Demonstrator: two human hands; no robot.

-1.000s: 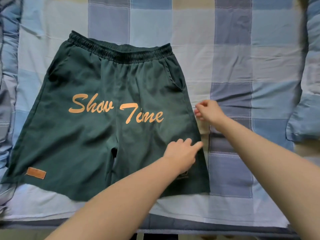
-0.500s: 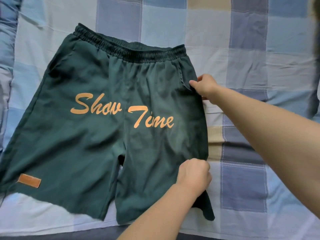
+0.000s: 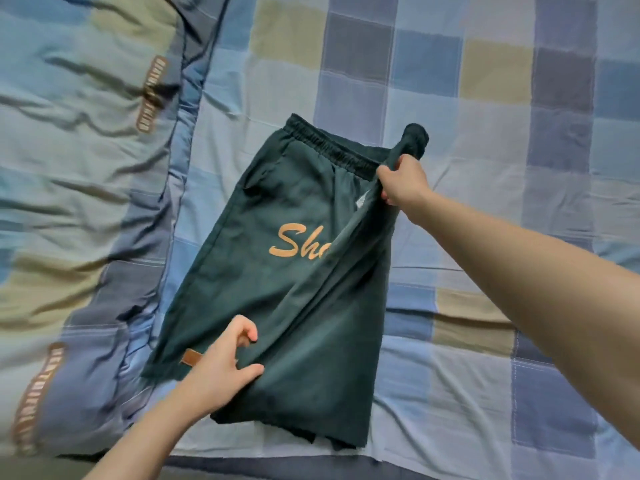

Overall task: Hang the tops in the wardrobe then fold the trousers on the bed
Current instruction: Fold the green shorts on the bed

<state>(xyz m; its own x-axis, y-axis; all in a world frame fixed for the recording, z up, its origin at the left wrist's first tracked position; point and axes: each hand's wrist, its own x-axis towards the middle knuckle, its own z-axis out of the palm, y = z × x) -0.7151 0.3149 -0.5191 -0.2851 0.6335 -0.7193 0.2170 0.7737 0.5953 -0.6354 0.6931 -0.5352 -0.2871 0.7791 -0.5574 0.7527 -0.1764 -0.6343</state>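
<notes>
The step in hand is the folding of the trousers, here a pair of dark green shorts (image 3: 277, 289) that lies on the checked sheet (image 3: 485, 133) of the bed, just beside a rumpled quilt (image 3: 86, 168) on the left. One leg is turned over the other, so the shorts are about half as wide as when flat, and only the letters "Sh" of the orange print can be read. The right hand (image 3: 403, 183) grips the waistband end of the turned-over half, with the fingers curled round a bunch of cloth that stands up above the bed. The left hand (image 3: 221, 372) pinches the hem end of the same half between thumb and fingers, close to a small brown label (image 3: 191, 358). I judge that the lengthwise fold is nearly made but not laid down. The next move calls for lowering both ends so that the edges and the waistband meet evenly, then pressing the cloth flat before folding hem toward waist.
</notes>
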